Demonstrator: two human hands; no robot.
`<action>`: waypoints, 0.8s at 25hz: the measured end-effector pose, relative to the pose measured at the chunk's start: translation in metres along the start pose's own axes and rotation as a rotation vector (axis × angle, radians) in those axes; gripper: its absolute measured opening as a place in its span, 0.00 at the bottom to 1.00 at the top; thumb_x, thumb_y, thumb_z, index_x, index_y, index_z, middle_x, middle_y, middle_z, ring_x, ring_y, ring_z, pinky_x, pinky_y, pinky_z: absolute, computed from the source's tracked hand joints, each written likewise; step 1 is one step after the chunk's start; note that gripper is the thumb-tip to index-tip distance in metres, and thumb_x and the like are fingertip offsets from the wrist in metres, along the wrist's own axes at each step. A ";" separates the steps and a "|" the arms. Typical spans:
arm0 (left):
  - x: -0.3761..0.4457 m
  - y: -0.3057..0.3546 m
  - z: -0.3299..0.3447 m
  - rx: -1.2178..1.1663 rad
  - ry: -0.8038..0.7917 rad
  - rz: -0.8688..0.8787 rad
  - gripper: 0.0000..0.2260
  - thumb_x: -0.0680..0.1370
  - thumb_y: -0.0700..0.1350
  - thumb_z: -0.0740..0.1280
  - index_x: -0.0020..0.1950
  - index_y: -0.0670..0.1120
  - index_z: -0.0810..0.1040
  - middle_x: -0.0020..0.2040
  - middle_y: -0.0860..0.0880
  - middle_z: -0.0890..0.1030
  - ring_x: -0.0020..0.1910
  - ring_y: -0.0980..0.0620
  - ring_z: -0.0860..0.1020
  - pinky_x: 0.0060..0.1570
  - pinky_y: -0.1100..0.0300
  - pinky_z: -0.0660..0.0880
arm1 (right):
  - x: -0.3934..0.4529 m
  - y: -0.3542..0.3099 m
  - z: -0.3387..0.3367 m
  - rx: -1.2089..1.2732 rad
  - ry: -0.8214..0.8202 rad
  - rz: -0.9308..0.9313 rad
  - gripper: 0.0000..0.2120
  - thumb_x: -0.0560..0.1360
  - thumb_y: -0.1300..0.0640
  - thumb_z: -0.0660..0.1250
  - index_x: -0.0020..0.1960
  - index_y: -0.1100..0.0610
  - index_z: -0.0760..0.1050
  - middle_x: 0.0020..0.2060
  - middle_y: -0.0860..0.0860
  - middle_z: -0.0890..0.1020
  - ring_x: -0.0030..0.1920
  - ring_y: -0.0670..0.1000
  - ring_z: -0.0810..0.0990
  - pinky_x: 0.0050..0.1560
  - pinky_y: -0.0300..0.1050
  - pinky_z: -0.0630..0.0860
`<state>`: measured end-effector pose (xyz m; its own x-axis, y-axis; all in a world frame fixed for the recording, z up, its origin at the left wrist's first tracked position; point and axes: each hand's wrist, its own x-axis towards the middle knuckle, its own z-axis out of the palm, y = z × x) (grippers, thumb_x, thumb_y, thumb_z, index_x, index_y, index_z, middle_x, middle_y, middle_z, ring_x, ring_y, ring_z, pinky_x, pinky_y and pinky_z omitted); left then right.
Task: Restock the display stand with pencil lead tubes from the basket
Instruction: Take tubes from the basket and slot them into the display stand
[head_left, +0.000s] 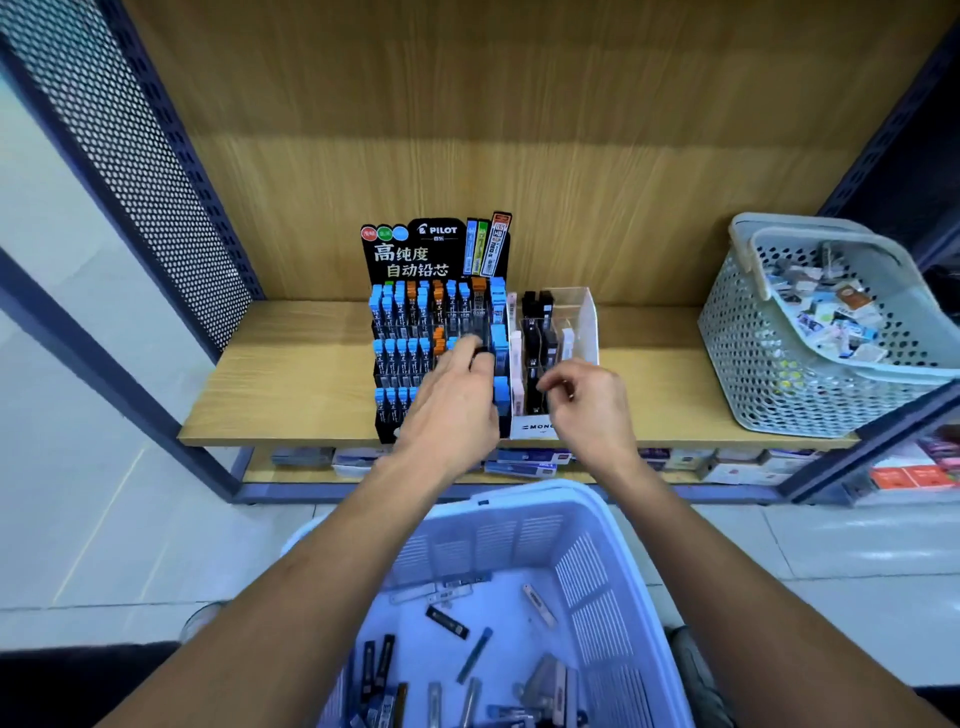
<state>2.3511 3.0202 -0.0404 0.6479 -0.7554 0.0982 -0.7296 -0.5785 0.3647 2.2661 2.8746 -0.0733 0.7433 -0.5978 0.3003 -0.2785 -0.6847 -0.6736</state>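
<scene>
While the left hand (457, 395) fingers pinch a dark lead tube (480, 345) into the display stand (415, 332), the right hand (587, 402) curls, seemingly holding nothing, by the clear organizer (576, 322). A crooked insertion could topple neighbouring tubes. More tubes wait in the basket (597, 582).

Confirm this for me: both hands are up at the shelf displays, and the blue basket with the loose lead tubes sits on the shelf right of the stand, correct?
Not quite. The head view shows the blue basket with the loose lead tubes below the shelf, in front of the person. The basket right of the stand is the grey one. Both hands, left and right, are at the displays.
</scene>
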 end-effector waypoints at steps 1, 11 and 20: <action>-0.015 -0.003 0.002 -0.019 0.028 -0.024 0.13 0.78 0.37 0.64 0.62 0.42 0.72 0.64 0.45 0.68 0.64 0.44 0.72 0.61 0.49 0.72 | -0.015 -0.003 0.008 0.000 -0.064 0.026 0.13 0.72 0.69 0.63 0.41 0.55 0.83 0.39 0.48 0.84 0.40 0.50 0.80 0.45 0.43 0.78; -0.158 -0.090 0.101 0.204 -0.566 -0.016 0.10 0.81 0.35 0.58 0.62 0.40 0.72 0.58 0.39 0.75 0.54 0.37 0.76 0.47 0.47 0.70 | -0.137 0.024 0.094 -0.414 -0.774 -0.058 0.10 0.75 0.63 0.62 0.48 0.53 0.81 0.48 0.55 0.84 0.50 0.60 0.81 0.48 0.52 0.78; -0.180 -0.130 0.194 0.267 -0.831 -0.310 0.36 0.80 0.43 0.66 0.79 0.31 0.49 0.78 0.33 0.56 0.78 0.35 0.55 0.76 0.45 0.60 | -0.198 0.084 0.155 -0.533 -1.092 -0.090 0.34 0.81 0.56 0.60 0.81 0.62 0.47 0.81 0.57 0.51 0.80 0.57 0.51 0.78 0.51 0.50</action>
<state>2.2872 3.1716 -0.2852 0.5326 -0.4733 -0.7017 -0.6429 -0.7654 0.0283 2.1903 2.9999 -0.2940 0.8219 -0.0497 -0.5675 -0.2235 -0.9444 -0.2410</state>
